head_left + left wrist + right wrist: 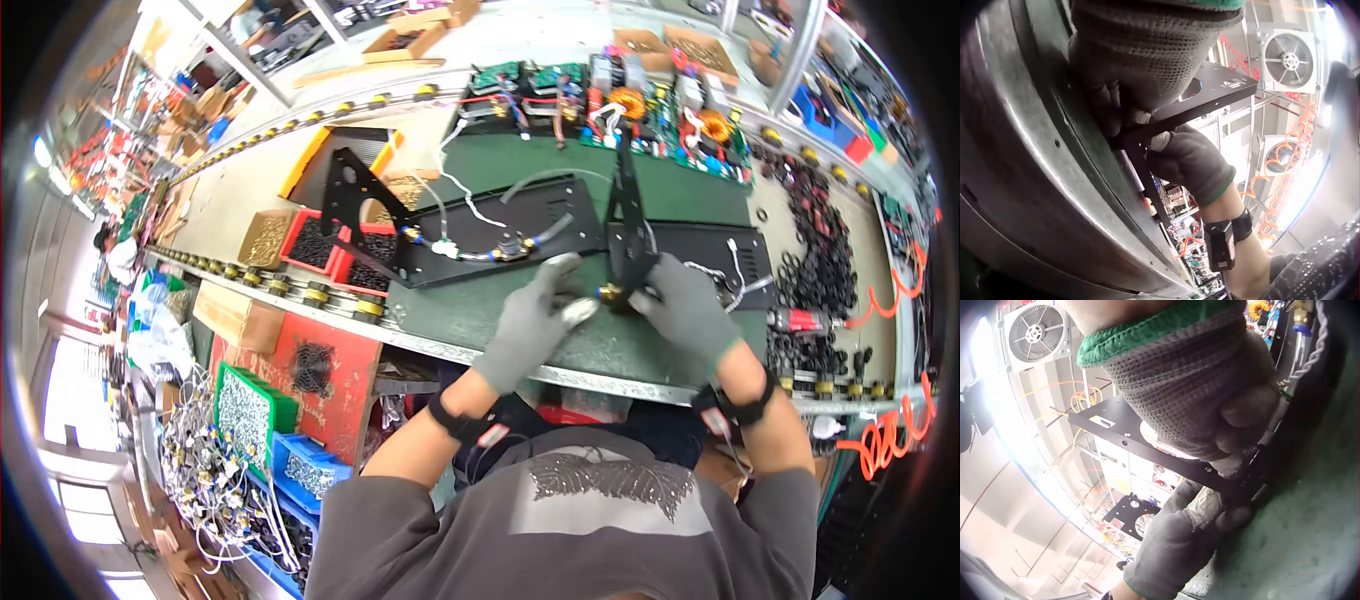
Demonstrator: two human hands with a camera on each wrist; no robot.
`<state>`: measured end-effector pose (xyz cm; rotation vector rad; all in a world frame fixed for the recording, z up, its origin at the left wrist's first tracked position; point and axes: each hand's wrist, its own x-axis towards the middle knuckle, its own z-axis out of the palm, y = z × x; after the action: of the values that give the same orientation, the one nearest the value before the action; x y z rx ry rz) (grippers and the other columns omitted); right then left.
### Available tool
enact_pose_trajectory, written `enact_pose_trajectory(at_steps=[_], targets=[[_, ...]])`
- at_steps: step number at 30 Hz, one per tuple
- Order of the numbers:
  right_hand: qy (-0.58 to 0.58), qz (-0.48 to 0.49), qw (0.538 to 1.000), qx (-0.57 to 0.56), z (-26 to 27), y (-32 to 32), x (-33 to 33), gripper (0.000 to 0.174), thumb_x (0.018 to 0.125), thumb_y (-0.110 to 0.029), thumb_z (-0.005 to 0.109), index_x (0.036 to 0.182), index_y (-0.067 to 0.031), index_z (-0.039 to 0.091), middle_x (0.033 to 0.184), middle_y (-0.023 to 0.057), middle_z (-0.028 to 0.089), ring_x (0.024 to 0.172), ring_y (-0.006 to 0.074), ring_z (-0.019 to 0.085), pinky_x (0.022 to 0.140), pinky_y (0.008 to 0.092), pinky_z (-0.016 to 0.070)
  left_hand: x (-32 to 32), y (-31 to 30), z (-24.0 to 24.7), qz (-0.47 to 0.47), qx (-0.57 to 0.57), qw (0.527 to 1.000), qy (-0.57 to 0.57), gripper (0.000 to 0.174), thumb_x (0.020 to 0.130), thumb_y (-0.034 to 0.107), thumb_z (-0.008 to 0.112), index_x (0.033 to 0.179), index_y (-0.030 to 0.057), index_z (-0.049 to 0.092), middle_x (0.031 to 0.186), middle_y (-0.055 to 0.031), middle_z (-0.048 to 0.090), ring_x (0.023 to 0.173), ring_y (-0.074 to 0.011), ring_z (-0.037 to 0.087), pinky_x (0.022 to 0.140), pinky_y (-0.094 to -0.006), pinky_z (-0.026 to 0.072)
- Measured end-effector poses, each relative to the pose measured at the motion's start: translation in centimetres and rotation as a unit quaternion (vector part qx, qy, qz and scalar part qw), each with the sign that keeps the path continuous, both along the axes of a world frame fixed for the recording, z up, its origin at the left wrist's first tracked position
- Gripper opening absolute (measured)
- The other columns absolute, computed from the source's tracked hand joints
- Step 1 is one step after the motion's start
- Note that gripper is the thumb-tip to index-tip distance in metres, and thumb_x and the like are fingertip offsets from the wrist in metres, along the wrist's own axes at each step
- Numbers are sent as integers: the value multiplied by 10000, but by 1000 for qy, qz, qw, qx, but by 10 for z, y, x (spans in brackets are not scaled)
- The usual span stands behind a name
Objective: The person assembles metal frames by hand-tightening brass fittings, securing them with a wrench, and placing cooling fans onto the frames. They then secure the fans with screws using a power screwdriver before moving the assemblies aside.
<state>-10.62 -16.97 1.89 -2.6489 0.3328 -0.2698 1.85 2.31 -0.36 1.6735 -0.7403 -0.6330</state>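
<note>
Near the front of the green mat, an upright black metal bracket (626, 215) stands in the right hand (690, 310), which grips its lower end with curled fingers. A small brass fitting (607, 292) with a blue collar shows low on the bracket's left side. The left hand (535, 325) has its thumb and curled fingers at the collar end of this fitting, pinching there. In the left wrist view, both gloved hands meet at the corner of the bracket (1210, 103); their fingertips are partly hidden. The right wrist view shows the left hand (1175, 540) below the bracket's edge (1147, 453).
Behind the hands lies a black panel (470, 215) with tubing and a valve (512, 246). Circuit boards (660, 110) line the back. Red bins (315, 240) of dark screws stand left; black rings (815, 250) and a red screwdriver (800, 320) lie right.
</note>
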Motion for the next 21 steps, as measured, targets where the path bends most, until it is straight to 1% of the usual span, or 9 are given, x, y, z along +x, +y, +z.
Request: enact_pose_trajectory(at_steps=[2,4,6,9,10,11,15,18,21], targets=[[41,-9,998,-41,41,21,-28,214,860,-289,696,955,-102,658,927,107,612,836,334,650,718,451,509,18,47,4,159,-27,958,-237,409,862,125,759,1217,33,577,1020,-55,654,896,-131,645,816,-282,538],[39,142,984,96,79,56,-32,231,861,-327,697,938,-113,658,931,98,619,826,330,645,716,452,504,47,93,8,343,-92,906,-230,383,823,102,788,1135,36,575,916,-25,624,721,-115,578,693,-245,516],[13,260,958,123,75,93,3,197,871,-259,666,985,-102,633,934,118,622,855,334,629,739,444,500,67,123,22,421,40,868,-261,478,802,159,827,1176,29,559,961,-41,623,632,-92,514,572,-268,447],[-145,238,960,-5,17,139,114,296,872,-208,649,1147,-117,587,974,123,611,887,339,607,756,449,495,95,136,19,311,76,904,-283,580,824,130,804,1326,38,530,1037,-81,655,734,-91,583,676,-276,502],[-114,209,968,-85,7,151,156,315,862,-203,648,1153,-101,586,998,107,628,952,316,610,789,442,487,93,129,39,304,151,932,-126,520,837,100,785,1294,21,551,1034,-78,660,803,-114,591,740,-285,506],[-84,159,972,-148,-3,161,187,340,859,-210,647,1170,-86,590,1038,100,638,1007,279,604,821,420,468,114,138,9,239,30,956,-168,422,870,58,742,1253,6,573,1003,-60,661,834,-114,586,772,-272,502],[50,61,980,-185,-28,175,245,300,865,-240,639,1123,-87,632,1045,88,661,1021,261,624,833,389,447,129,140,-11,216,-6,961,-172,507,892,99,726,1324,-29,492,1100,-137,658,906,-204,629,798,-336,505],[-40,71,996,-46,-36,158,242,233,877,-194,630,1079,-78,629,985,117,661,956,326,643,806,425,480,135,141,-23,223,-1,938,-266,539,895,128,722,1337,-47,468,1089,-193,649,905,-302,644,805,-388,514],[-223,198,925,235,-29,130,218,237,902,-162,649,1115,-71,599,973,139,644,892,361,619,801,441,494,144,131,-21,253,52,915,-311,501,897,164,717,1281,-68,494,1102,-248,633,940,-402,640,784,-413,526]])
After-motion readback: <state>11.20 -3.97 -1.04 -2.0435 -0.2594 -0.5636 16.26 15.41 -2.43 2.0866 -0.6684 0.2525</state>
